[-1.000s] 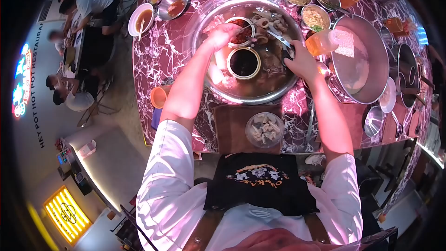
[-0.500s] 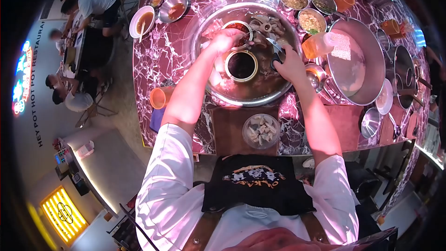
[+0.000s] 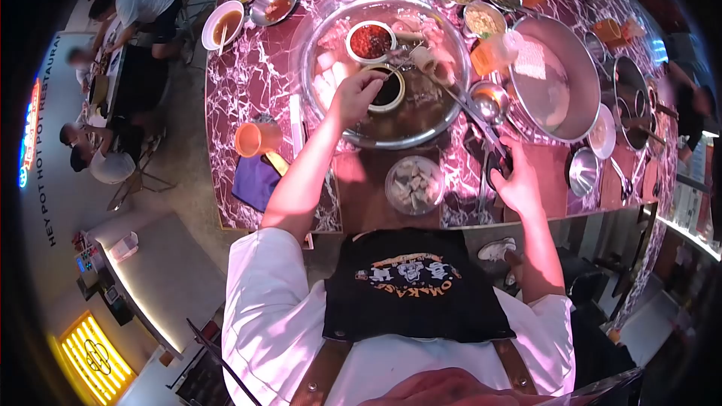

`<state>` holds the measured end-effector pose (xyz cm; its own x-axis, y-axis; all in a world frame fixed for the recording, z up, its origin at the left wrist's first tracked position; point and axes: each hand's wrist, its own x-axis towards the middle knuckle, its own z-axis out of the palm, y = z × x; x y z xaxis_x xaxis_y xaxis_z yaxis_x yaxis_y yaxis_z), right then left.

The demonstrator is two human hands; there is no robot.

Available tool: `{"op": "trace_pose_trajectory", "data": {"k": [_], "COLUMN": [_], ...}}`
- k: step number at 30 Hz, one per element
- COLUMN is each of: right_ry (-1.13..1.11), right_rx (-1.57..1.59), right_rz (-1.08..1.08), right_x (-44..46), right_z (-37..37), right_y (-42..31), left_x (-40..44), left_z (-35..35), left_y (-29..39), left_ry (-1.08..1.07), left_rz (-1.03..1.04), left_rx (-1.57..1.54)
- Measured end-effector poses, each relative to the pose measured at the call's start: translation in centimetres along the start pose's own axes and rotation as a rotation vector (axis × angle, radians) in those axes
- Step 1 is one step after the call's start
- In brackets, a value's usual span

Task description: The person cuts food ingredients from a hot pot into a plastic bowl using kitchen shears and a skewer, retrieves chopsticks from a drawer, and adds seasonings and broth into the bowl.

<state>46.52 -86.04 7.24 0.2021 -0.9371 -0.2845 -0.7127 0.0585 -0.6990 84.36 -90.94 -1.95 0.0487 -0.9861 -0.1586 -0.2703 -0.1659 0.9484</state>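
Observation:
My right hand (image 3: 519, 178) grips the handles of a pair of scissors (image 3: 481, 122) over the table's front right part. The scissors' blades point up and left, at the right rim of a large round metal platter (image 3: 342, 21). My left hand (image 3: 355, 99) is closed in a pinch over the platter, beside the white-rimmed bowl of dark sauce (image 3: 389, 92); whatever its fingertips hold is too small to make out. Behind that sauce sits a bowl of red chili (image 3: 371, 41). Pale tube-shaped pieces (image 3: 430, 62) and pink meat (image 3: 421, 22) lie on the platter.
A clear tub of pale pieces (image 3: 414, 184) stands at the front edge. To the right is a big metal pot (image 3: 560, 124); an orange cup (image 3: 254, 138) and purple cloth (image 3: 256, 182) are left. Sauce bowls (image 3: 274, 4) line the back. People (image 3: 143, 4) sit far left.
My right hand and the scissors have drawn back from the platter toward the front right. My left hand has moved from the chili bowl down to the dark sauce bowl. The view has shifted slightly.

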Motion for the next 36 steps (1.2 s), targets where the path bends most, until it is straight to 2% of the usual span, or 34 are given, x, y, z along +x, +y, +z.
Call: {"op": "trace_pose_trajectory", "data": {"k": [1, 2, 6, 7, 12, 13, 16, 19, 24, 30, 33, 36], "right_ry": [-0.015, -0.033, -0.088, -0.104, -0.181, -0.203, -0.251, -0.257, -0.280, -0.249, -0.249, -0.277], "right_rx": [-0.041, -0.082, -0.178, -0.203, -0.247, -0.234, -0.225, -0.352, -0.584, -0.676, -0.624, -0.576], "right_rz": [0.013, 0.029, 0.034, 0.035, 0.021, 0.026, 0.052, -0.065, 0.081, -0.048, -0.098, -0.159], "right_x": [-1.5, -3.1, -8.1, -9.0, -14.0, -14.7, -15.2, -16.0, -19.4, -17.8, -16.7, -15.7], "right_z": [-0.6, -1.0, 0.2, 0.6, 4.4, 4.7, 4.9, 3.9, 1.2, 4.7, 6.3, 6.8], "right_y": [-0.9, -1.7, -2.0, -2.2, -2.0, -1.7, -0.5, 0.1, -4.8, -4.2, -4.2, -2.8], "left_x": [-2.3, -4.4, -14.1, -16.2, -24.9, -26.0, -27.1, -27.4, -27.5, -27.9, -28.4, -28.3], "left_z": [0.3, 1.4, 4.1, 4.8, 6.7, 6.9, 7.3, 7.7, 7.8, 8.4, 9.8, 9.9], "left_y": [1.0, -0.8, -0.3, -0.5, -1.1, -1.9, -4.2, -5.5, -6.6, -6.7, -7.4, -7.5], "left_ry": [-0.024, 0.033, 0.017, 0.025, -0.116, -0.081, 0.011, 0.042, 0.161, 0.081, 0.071, 0.059], "left_rz": [-0.096, 0.032, 0.072, 0.139, -0.010, 0.012, 0.058, 0.027, 0.066, -0.046, 0.114, 0.098], "left_rx": [-0.029, -0.036, 0.104, 0.087, 0.051, 0.029, -0.011, -0.027, -0.050, -0.032, -0.174, -0.207]}}
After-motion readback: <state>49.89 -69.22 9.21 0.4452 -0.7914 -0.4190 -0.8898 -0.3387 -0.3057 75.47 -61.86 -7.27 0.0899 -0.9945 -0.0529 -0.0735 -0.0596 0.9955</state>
